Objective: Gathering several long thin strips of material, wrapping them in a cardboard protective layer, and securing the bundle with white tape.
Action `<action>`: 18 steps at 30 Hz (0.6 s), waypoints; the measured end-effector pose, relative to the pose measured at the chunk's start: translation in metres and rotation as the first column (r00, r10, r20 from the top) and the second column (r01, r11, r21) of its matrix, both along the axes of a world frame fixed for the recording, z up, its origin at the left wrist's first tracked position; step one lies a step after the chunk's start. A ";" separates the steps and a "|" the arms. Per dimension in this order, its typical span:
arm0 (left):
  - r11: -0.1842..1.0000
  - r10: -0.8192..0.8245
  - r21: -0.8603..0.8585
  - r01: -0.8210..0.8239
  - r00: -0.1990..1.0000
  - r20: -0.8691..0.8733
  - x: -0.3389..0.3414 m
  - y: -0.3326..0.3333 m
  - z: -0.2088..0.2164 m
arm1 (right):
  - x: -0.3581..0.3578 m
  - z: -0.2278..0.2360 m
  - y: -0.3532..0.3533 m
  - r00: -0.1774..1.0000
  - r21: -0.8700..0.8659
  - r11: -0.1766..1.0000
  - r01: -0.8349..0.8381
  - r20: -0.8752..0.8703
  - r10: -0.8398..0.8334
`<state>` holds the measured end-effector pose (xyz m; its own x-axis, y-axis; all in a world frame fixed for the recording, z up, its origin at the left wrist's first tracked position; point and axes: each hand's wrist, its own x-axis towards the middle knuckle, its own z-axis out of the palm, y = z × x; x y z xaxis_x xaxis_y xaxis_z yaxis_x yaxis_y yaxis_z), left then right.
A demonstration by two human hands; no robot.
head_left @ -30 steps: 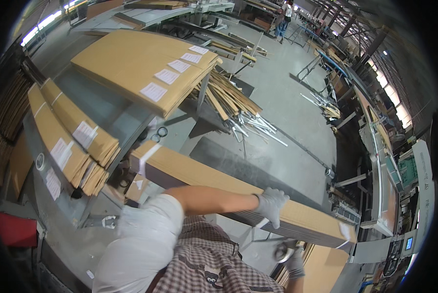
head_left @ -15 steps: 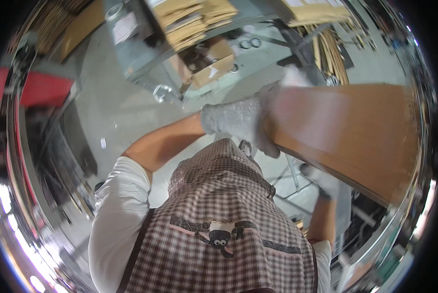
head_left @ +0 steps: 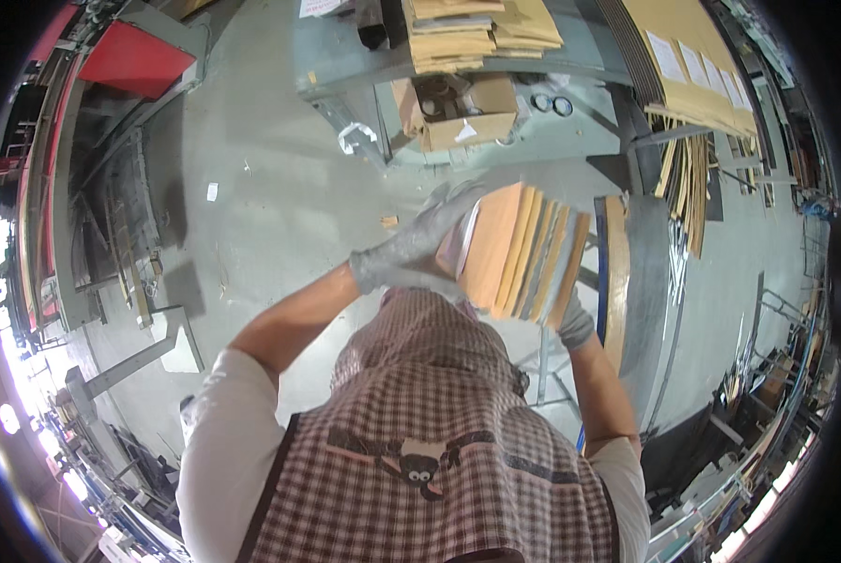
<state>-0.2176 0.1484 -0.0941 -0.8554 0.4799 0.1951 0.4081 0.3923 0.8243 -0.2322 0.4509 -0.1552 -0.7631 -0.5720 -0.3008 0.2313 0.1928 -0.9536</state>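
Supporting a layered board bundle [head_left: 500, 249], near side of the bench [head_left: 336, 58], seems the step: left hand [head_left: 416, 246] gripping its left side, right hand [head_left: 578, 325] at its near-right corner, grip hidden; next calls for keeping layers together

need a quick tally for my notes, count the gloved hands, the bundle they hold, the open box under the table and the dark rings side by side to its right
Left hand and right hand, both gloved: 2
Held bundle: 1
Open cardboard box: 1
Dark rings: 2
Total: 6
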 end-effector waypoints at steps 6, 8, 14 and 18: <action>0.530 0.012 0.284 -0.799 0.341 0.940 0.095 0.021 -0.144 | 0.009 -0.008 -0.045 0.957 -0.188 0.982 -0.029 0.278 0.082; 0.180 -0.155 0.415 -0.892 0.391 0.907 0.118 0.035 -0.131 | 0.003 0.047 -0.082 0.976 -0.072 0.980 -0.185 -0.133 0.175; -0.234 -0.188 0.762 -0.604 0.797 0.574 0.089 0.006 0.039 | -0.032 0.141 -0.121 0.874 -0.203 0.908 -0.366 -0.410 0.260; -0.245 0.153 0.568 -0.785 0.548 0.823 0.046 0.014 0.082 | -0.114 0.171 -0.042 0.823 -0.773 0.624 -0.110 0.281 0.494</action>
<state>-0.1720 0.1627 -0.0117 -0.7892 -0.4349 -0.4337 0.1531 -0.8231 0.5468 -0.3458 0.4090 0.0159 -0.3972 -0.9160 0.0567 0.7006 -0.3426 -0.6259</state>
